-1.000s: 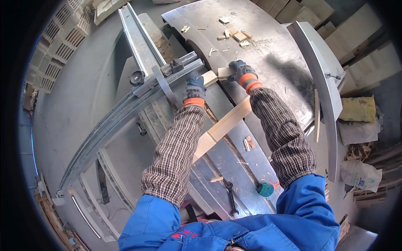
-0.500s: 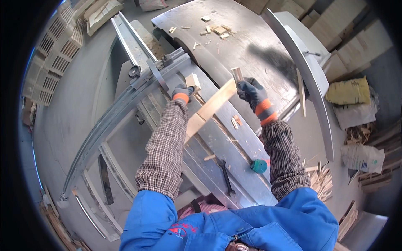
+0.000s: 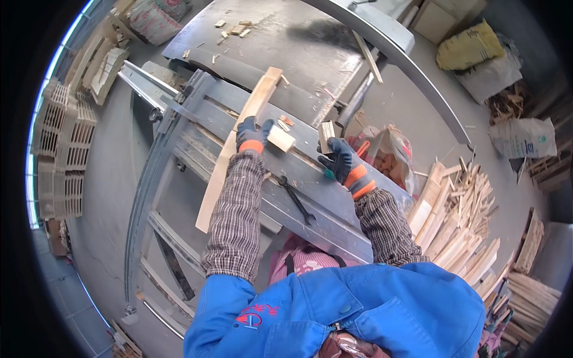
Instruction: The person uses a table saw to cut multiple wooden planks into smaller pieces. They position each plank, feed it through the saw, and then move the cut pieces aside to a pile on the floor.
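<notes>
My left hand point(image 3: 253, 135), in a dark glove with an orange cuff, is closed on a short pale wooden block point(image 3: 281, 138) that juts out to its right. Under that hand a long wooden board point(image 3: 255, 98) lies slantwise across the grey metal machine table point(image 3: 340, 206). My right hand point(image 3: 341, 160), gloved alike, grips a small wooden block point(image 3: 326, 136) with layered edges, held above the table's right part. An open-ended wrench point(image 3: 293, 198) rests on the table between my forearms. Small wood scraps point(image 3: 285, 123) sit beyond the left hand's block.
Wood offcuts point(image 3: 238, 28) lie on the far machine surface. A long metal rail point(image 3: 412, 74) crosses at the far right. Right of the table stand an open bag of scraps point(image 3: 388, 158) and a heap of wood strips point(image 3: 459, 215). A sliding frame point(image 3: 156, 173) extends on the left.
Both hands have come nearer with their blocks, the right one lowering. The long board now lies beneath the left hand, left of its block. The view has turned toward the right.
</notes>
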A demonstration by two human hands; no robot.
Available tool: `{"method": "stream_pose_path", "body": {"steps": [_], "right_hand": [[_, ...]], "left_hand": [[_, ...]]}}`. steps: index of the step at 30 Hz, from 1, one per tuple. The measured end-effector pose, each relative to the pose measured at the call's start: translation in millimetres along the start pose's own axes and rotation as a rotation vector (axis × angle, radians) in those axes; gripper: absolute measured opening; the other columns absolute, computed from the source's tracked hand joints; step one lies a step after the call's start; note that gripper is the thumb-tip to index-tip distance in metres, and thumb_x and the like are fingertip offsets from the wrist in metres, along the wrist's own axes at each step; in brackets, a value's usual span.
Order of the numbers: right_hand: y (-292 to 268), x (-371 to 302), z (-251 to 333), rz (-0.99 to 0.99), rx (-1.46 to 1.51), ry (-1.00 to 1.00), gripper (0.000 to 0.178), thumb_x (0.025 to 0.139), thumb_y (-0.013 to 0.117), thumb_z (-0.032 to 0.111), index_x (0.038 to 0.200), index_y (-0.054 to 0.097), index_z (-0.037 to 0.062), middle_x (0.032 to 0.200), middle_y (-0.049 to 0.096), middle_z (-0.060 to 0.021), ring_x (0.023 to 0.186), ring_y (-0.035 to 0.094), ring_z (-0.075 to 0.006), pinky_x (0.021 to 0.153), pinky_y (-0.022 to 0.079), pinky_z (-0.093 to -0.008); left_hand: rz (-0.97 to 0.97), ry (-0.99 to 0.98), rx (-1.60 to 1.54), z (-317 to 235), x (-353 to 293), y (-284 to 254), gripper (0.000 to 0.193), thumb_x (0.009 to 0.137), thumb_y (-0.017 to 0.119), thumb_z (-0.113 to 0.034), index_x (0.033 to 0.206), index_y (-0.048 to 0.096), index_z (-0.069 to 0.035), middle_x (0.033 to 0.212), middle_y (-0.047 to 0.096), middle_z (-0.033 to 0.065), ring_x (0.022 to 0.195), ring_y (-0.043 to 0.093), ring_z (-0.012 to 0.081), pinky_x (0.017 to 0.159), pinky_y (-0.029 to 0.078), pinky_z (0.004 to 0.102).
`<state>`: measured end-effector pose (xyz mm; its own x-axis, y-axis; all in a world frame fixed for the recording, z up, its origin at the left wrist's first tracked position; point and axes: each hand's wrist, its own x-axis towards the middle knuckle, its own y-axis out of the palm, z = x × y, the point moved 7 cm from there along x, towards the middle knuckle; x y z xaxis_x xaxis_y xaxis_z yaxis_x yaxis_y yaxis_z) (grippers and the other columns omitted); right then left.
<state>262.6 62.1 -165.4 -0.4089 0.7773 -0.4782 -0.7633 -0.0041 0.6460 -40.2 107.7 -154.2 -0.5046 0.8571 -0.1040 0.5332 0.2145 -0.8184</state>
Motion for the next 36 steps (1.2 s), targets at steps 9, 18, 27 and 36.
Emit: {"method": "stream_pose_path", "body": {"steps": [9,18,27,36], "right_hand": [[-24,-53,20,-0.076,-0.562,-0.494,0.025,0.082,0.072,0.028,0.083,0.066,0.004,0.069,0.061,-0.0021,0.057,0.053,-0.0117,0.052,0.041,-0.0268],[-96,-47,-6,-0.38,-0.325,-0.224,0.06,0.065,0.085,0.042,0.095,0.061,-0.0044,0.085,0.066,-0.0108,0.075,0.062,-0.0171,0.067,0.05,-0.032],[-104,-38,30,-0.511,-0.446,-0.39,0.063,0.062,0.086,0.042,0.096,0.059,-0.0028,0.088,0.065,-0.0129,0.076,0.06,-0.021,0.068,0.05,-0.0347],[-71,-30,15,-0.465,-0.661,-0.316,0.08,0.062,0.085,0.045,0.116,0.052,-0.0042,0.105,0.062,-0.0168,0.093,0.062,-0.0241,0.081,0.05,-0.0344]], "left_hand": [[-0.099,0.189,-0.351,-22,-57,71,0.045,0.069,0.082,-0.015,0.108,0.064,0.002,0.104,0.066,0.0195,0.1,0.065,0.0304,0.085,0.052,0.0365],[0.161,0.582,-0.025,-81,-112,105,0.071,0.066,0.079,-0.025,0.131,0.054,-0.011,0.122,0.056,0.0222,0.117,0.051,0.0391,0.102,0.04,0.0462],[0.324,0.225,0.204,-118,-114,124,0.062,0.058,0.088,-0.04,0.107,0.064,-0.011,0.108,0.062,0.0158,0.105,0.059,0.0355,0.093,0.047,0.0433],[0.426,0.222,-0.723,-91,-135,153,0.038,0.068,0.084,-0.007,0.094,0.057,-0.002,0.09,0.067,0.0092,0.079,0.062,0.0153,0.073,0.052,0.0306]]}}
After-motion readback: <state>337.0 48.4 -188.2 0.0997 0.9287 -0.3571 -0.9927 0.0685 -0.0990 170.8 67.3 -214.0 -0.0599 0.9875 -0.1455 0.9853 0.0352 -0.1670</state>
